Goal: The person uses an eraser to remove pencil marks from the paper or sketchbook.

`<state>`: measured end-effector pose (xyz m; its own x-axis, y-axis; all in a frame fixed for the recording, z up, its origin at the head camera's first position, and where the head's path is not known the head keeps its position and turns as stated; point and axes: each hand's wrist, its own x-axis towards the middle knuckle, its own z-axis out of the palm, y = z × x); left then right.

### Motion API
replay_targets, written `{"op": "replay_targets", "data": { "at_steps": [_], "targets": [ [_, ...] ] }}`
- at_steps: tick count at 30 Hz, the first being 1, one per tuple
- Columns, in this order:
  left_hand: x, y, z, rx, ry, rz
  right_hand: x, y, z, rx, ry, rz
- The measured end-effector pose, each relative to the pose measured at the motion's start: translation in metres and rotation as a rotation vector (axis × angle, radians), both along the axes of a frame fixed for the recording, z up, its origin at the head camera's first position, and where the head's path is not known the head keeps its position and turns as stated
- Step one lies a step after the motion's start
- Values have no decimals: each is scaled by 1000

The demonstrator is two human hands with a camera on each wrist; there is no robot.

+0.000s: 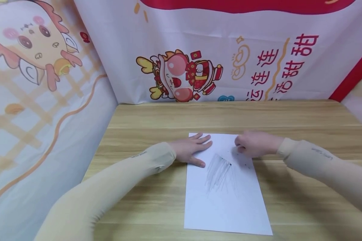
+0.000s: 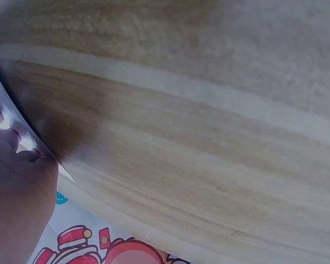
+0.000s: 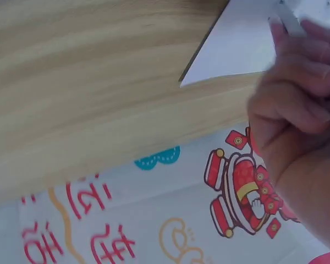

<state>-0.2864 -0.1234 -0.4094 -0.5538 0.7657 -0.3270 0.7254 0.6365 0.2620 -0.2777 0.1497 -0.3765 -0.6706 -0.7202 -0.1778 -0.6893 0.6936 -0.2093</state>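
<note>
A white sheet of paper (image 1: pixel 226 211) lies on the wooden table, with grey pencil strokes (image 1: pixel 218 174) across its upper middle. Dark crumbs dot the sheet around the top of the strokes and to their right. My left hand (image 1: pixel 191 149) rests with spread fingers on the paper's upper left edge; the left wrist view catches part of this hand (image 2: pixel 19 176) at its left border. Over the paper's upper right edge, my right hand (image 1: pixel 257 144) pinches a small whitish eraser (image 3: pixel 290 21). Curled fingers hide the eraser in the head view.
The wooden table (image 1: pixel 138 120) extends around the paper on all sides. Behind it hangs a white cloth (image 1: pixel 114 50) with red cartoon prints and lettering. Another patterned cloth (image 1: pixel 78 140) borders the table's left side.
</note>
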Motion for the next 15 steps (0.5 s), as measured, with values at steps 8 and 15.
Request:
{"op": "replay_targets", "data": {
  "at_steps": [8, 15],
  "targets": [
    [-1, 0, 0, 3, -1, -4, -6, -20, -10, -11, 116, 12],
    [-1, 2, -1, -7, -13, 19, 22, 14, -7, 27, 66, 62]
  ]
}}
